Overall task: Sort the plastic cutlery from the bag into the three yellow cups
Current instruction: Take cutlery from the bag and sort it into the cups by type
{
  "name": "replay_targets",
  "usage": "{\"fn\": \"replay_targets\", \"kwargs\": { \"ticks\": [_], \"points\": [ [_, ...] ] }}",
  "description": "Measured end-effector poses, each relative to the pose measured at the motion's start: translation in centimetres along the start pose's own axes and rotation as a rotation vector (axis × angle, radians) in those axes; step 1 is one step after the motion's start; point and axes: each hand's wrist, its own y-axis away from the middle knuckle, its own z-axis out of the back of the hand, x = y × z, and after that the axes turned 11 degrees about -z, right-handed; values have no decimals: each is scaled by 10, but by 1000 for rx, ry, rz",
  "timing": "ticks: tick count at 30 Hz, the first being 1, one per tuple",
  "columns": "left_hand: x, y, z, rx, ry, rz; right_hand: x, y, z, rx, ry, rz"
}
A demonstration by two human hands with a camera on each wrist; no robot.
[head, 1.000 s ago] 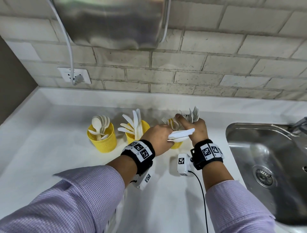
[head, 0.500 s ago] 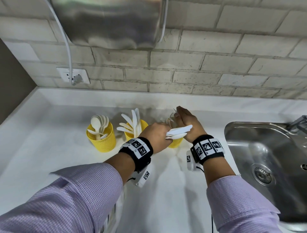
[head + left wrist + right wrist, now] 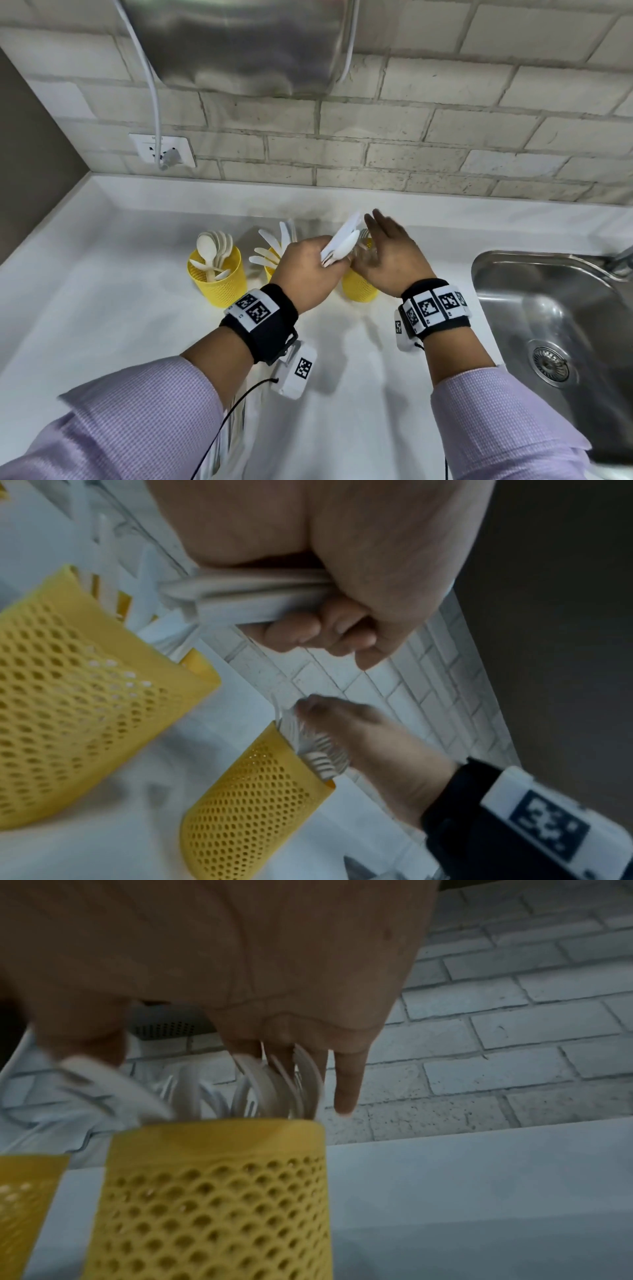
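the left hand [image 3: 310, 270] is clutching a cutlery bundle [image 3: 342, 241] pointing to one o'clock, while the flat right hand [image 3: 388, 255] is patting forks [image 3: 274, 1085] in the right cup [image 3: 358, 286].

White counter [image 3: 102, 308] w/ sink [image 3: 548, 308] (steel), brick wall [image 3: 445, 154]

Cups: three stood in a row on the surface [image 3: 102, 308], before the wall [image 3: 445, 150].
Left cup [image 3: 219, 281]: held spoons [image 3: 214, 248].
Middle cup [image 3: 270, 270]: held knives [image 3: 270, 246].
Right cup [image 3: 358, 286]: held forks [image 3: 274, 1085].
Sink [image 3: 561, 329]: right of the cups.
Socket [image 3: 162, 150]: on the wall, behind the left cup.
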Motion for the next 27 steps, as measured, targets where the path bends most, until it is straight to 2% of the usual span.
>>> {"fn": "replay_targets", "kwargs": {
  "ticks": [4,9,12,14,16,19,20,22,24,27],
  "points": [
    [-14,10,11,-41,197,95,3,-4,-5,34,-20,-28],
    [-27,32,32,-23,456,248,4,4,-4,60,4,-35],
    [-24,49,49,-37,515,284,16,21,8,-91,-44,-21],
    [-22,60,62,-31,478,237,33,38,22,-230,-226,49],
    [-22,70,73,-18,454,193,59,61,35,-264,-492,97],
    [-22,82,88,-24,407,176,102,93,43,-54,-888,174],
    [-23,86,93,-24,374,160,115,101,43,44,-969,196],
    [-25,93,102,-7,330,113,136,107,39,189,-986,254],
    [-29,98,110,22,288,34,155,109,34,226,-900,297],
    [-29,102,117,43,155,-48,180,112,29,158,-855,304]
  ]
}}
